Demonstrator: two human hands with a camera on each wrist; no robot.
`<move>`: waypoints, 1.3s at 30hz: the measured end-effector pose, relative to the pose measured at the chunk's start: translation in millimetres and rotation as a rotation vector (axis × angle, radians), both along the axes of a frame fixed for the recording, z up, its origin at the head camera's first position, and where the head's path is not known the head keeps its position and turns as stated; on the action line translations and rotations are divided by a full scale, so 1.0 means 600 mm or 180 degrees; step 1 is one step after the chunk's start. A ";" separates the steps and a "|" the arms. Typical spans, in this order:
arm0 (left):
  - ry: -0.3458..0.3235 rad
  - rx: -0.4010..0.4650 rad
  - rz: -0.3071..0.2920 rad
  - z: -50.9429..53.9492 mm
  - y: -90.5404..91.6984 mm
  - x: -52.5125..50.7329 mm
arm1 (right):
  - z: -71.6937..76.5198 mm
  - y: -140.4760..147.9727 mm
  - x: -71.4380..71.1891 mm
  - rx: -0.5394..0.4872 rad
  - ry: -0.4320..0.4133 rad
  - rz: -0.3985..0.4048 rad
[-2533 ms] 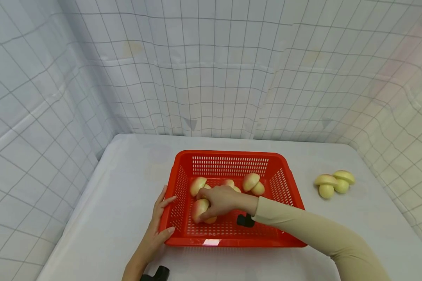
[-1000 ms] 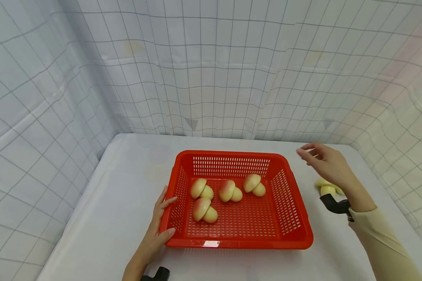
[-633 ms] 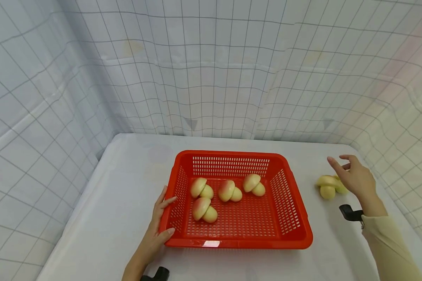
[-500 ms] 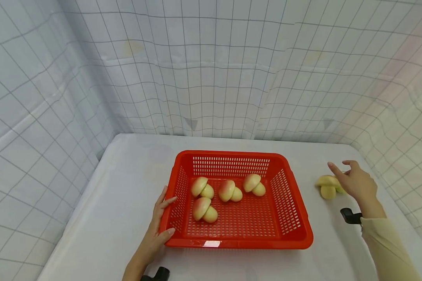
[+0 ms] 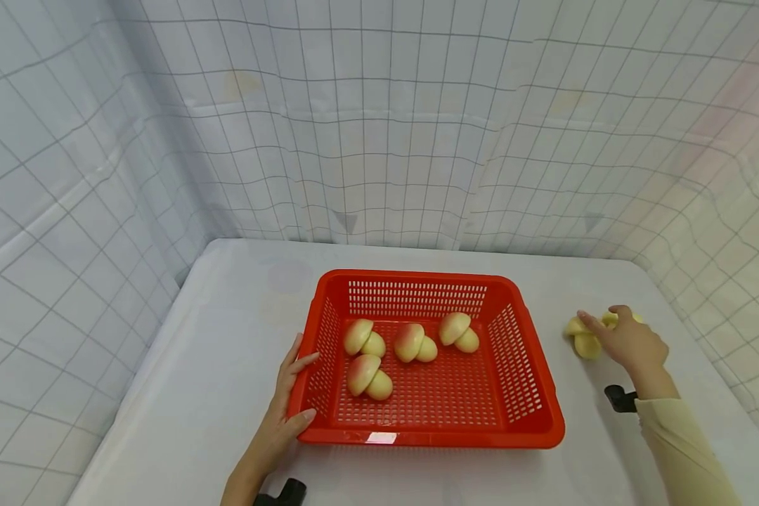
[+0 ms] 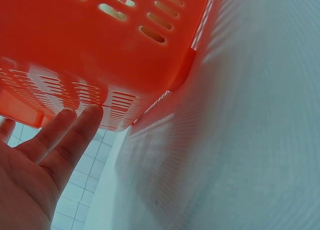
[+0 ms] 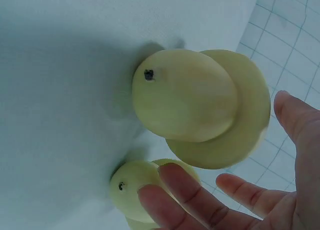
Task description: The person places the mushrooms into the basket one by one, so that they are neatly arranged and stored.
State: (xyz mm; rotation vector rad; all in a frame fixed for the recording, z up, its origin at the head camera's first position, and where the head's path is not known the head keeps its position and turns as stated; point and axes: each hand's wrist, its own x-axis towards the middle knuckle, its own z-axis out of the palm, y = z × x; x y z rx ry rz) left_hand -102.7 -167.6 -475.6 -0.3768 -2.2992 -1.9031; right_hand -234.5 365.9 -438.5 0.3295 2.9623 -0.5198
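Note:
My left hand (image 5: 277, 414) rests on the left side of a red perforated plastic basket (image 5: 430, 440), thumb on the rim. In the left wrist view its straight fingers (image 6: 75, 140) lie against the outer wall. Several yellow toy mushrooms (image 5: 407, 344) with pink-tinged caps lie inside, towards the left and back. Right of the basket, my right hand (image 5: 635, 346) hovers spread over two more mushrooms. In the right wrist view, the nearer mushroom (image 7: 185, 95) sits between thumb and fingers without a grip visible, while the second mushroom (image 7: 135, 190) is partly hidden behind the fingertips.
The basket stands on a white-covered table (image 5: 183, 393). White grid-patterned curtains (image 5: 405, 140) enclose its back and sides. A black wrist camera mount (image 5: 620, 399) sits below my right wrist, and another mount (image 5: 284, 492) is by the left.
My right hand has left the mushroom it held in the basket, swung right across the table, and come down over the two outside mushrooms. The left hand and basket stay put.

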 end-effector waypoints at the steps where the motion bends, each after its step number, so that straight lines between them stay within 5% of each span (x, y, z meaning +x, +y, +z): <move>1: -0.0004 0.0005 -0.0005 0.000 0.000 0.000 | -0.003 -0.001 0.000 -0.0002 -0.0002 -0.0011; 20: -0.0027 0.0005 0.0011 0.004 0.003 -0.001 | -0.022 -0.011 0.001 -0.0327 0.0112 0.0107; 39: -0.0060 0.0000 0.0025 0.005 0.002 0.002 | -0.013 -0.020 0.014 -0.0367 0.0391 -0.0090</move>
